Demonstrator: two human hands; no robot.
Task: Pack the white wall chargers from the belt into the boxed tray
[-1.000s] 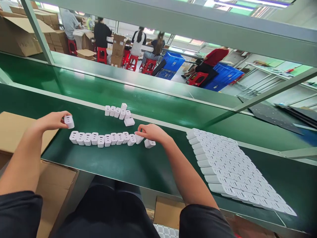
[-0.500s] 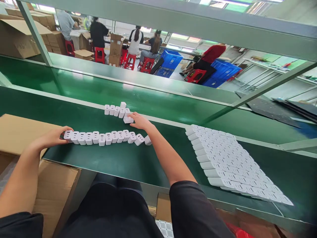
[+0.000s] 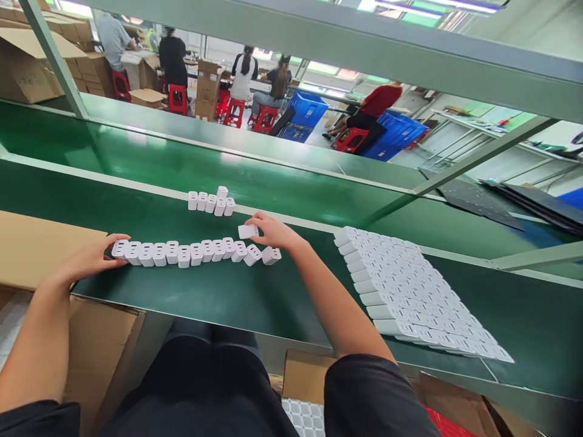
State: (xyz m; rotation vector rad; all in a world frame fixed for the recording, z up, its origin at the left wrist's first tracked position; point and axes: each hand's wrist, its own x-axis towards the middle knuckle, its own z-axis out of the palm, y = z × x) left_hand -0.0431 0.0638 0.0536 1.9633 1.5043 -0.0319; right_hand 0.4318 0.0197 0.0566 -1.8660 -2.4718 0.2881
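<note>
A wavy row of white USB charger blocks (image 3: 183,256) runs across the green bench in front of me. My left hand (image 3: 102,258) has its thumb and fingers around the charger at the row's left end (image 3: 120,248). Above the right part of the row, my right hand (image 3: 273,232) pinches a single white charger (image 3: 248,232) lying on its side. Just below that hand, two chargers at the right end, one of them the last charger (image 3: 272,256), sit tilted and slightly apart. Farther back stands a small group of chargers (image 3: 211,203) against the pale rail, one set behind the others.
A large slanted block of chargers (image 3: 410,291) covers the bench to the right. Cardboard (image 3: 45,249) lies at the left edge. A pale rail (image 3: 291,221) borders the green belt (image 3: 282,182) behind. Several people sit on red stools beyond, near blue crates (image 3: 306,112).
My right hand has moved right and toward me, bringing its charger away from the small back group. The row's last charger now shows fully. My left hand stays on the row's end.
</note>
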